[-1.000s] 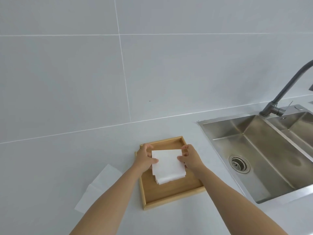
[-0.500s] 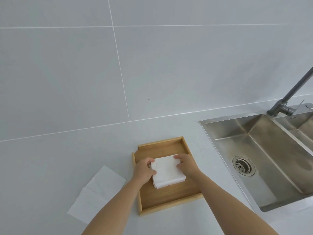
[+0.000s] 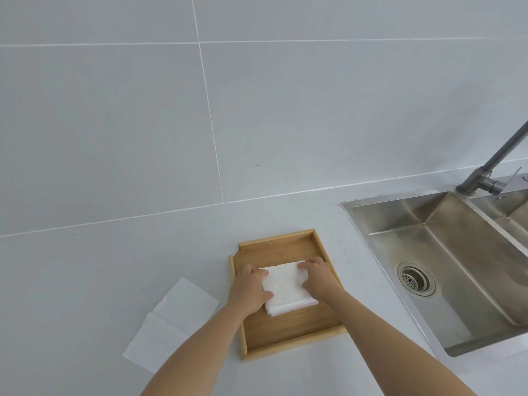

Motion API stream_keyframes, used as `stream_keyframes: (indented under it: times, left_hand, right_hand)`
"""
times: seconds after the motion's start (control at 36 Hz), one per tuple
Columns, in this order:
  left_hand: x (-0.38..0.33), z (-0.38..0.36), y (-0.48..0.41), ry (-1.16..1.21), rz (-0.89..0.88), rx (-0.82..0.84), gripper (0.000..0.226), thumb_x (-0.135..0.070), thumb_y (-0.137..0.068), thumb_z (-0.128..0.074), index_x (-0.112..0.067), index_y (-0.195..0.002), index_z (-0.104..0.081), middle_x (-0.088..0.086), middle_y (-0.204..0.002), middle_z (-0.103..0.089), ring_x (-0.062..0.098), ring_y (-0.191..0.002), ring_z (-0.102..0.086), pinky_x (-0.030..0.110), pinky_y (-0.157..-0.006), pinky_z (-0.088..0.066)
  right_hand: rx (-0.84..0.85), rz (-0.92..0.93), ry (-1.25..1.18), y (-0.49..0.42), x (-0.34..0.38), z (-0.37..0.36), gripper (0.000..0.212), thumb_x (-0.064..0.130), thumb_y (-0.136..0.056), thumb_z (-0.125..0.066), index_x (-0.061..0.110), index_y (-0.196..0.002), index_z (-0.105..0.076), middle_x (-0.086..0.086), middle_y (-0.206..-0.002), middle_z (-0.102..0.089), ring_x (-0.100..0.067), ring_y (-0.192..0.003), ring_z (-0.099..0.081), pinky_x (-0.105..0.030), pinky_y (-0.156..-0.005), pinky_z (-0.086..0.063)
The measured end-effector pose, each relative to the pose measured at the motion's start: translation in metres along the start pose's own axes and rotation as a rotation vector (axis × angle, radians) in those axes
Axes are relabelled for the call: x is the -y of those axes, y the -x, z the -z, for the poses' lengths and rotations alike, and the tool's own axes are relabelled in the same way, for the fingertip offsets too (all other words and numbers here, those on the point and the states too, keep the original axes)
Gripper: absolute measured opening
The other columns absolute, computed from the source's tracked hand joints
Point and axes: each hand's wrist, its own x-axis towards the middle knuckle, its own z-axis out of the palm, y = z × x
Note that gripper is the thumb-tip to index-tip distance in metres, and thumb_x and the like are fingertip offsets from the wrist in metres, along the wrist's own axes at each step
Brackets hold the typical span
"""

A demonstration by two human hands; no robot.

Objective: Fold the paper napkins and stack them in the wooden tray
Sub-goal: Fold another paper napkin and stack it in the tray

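Pressing napkins [image 3: 285, 290] palm-down, left hand [image 3: 248, 290] mirrors right hand [image 3: 320, 277].

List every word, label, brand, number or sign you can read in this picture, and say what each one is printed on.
None: no readable text shows anywhere in the picture. The wooden tray, the folded napkins, the unfolded napkin, the sink, the tap and the wall tiles are all plain.
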Motion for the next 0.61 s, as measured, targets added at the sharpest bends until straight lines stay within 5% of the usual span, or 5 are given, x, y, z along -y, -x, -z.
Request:
stream_keyframes:
  times: [0.22, 0.39, 0.61]
  left_hand:
    - [0.024, 0.040, 0.015, -0.403, -0.191, -0.096, 0.053, -0.039, -0.098, -0.036, -0.027, -0.147, -0.020, 0.006, -0.161, -0.004, 0.024, -0.149, -0.002, 0.042, -0.121, -0.009]
    - [0.054, 0.079, 0.022, -0.568, -0.202, -0.125, 0.061, -0.046, -0.098, -0.028, -0.028, -0.150, -0.002, 0.004, -0.161, 0.012, 0.023, -0.148, 0.012, 0.046, -0.121, 0.002]
    - [0.069, 0.102, 0.019, -0.680, -0.209, -0.164, 0.064, -0.048, -0.097, -0.027, -0.028, -0.150, 0.004, 0.007, -0.161, 0.011, 0.027, -0.148, 0.013, 0.049, -0.120, 0.003]
  right_hand:
    - [-0.010, 0.061, 0.098, 0.013, 0.042, 0.003, 0.062, 0.043, -0.097, -0.036, 0.023, -0.149, -0.010, -0.015, -0.160, 0.005, -0.031, -0.148, 0.001, -0.044, -0.119, -0.012]
    - [-0.052, 0.082, 0.123, 0.016, 0.084, -0.003, 0.070, 0.050, -0.097, -0.026, 0.021, -0.149, 0.011, -0.016, -0.158, 0.018, -0.031, -0.147, 0.013, -0.046, -0.120, -0.001]
    - [-0.114, 0.141, 0.203, 0.019, 0.100, -0.008, 0.068, 0.049, -0.098, -0.021, 0.022, -0.147, 0.019, -0.013, -0.156, 0.024, -0.030, -0.145, 0.022, -0.049, -0.119, 0.006]
